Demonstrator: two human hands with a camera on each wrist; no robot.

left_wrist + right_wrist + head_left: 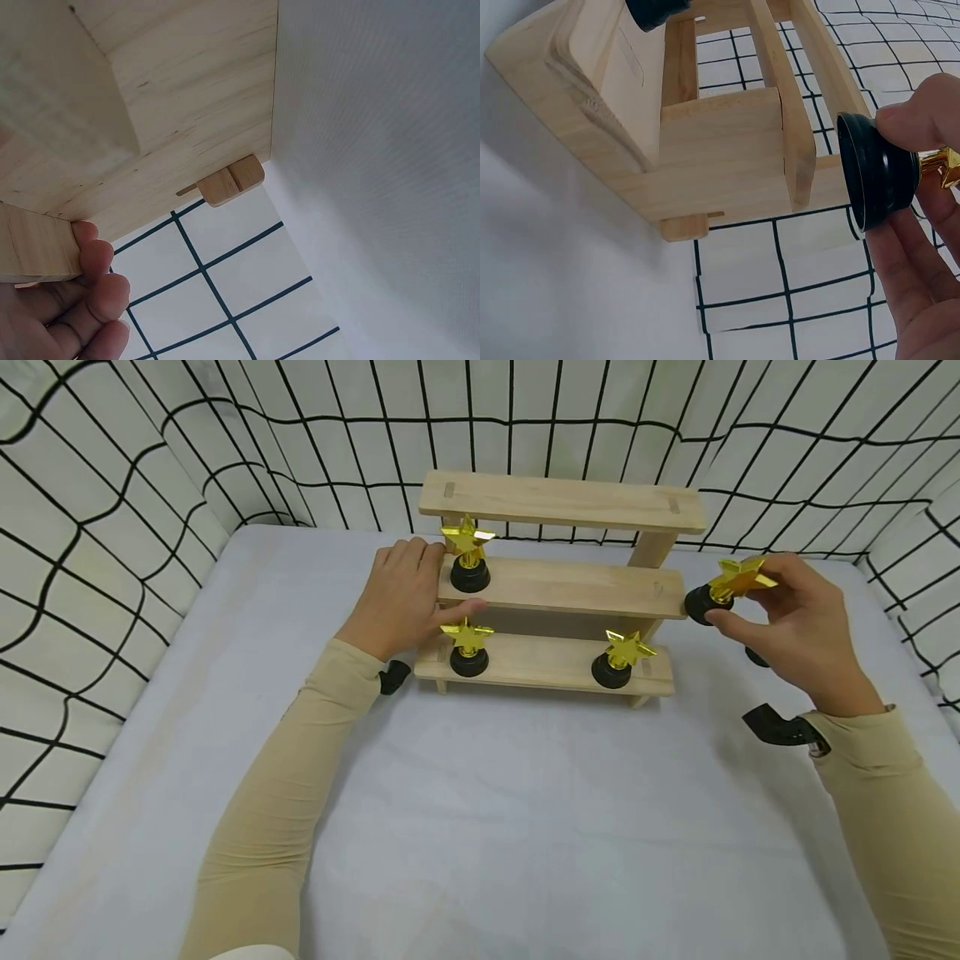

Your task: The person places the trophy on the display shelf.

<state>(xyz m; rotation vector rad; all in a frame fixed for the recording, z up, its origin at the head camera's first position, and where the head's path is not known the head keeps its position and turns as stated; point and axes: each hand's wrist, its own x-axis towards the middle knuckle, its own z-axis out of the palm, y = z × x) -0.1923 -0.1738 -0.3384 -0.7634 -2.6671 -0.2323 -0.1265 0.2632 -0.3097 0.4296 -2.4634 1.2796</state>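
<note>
A three-tier wooden shelf [570, 585] stands on the white-covered table. My left hand [405, 597] grips its left end, the thumb lying across the front of the middle tier; curled fingers [109, 296] show round the wood in the left wrist view. My right hand [806, 631] pinches a gold star trophy [731, 585] with a black base [877, 172], held tilted just off the middle tier's right end. One star trophy [468, 556] stands on the middle tier's left. On the bottom tier are a left trophy [468, 647] and a right trophy [618, 660].
Beneath my right hand a black round base [756, 657] shows on the table, mostly hidden by the hand. Black wire grid panels [360, 452] rise behind the shelf and at both sides. The white tablecloth [480, 810] spreads in front of the shelf.
</note>
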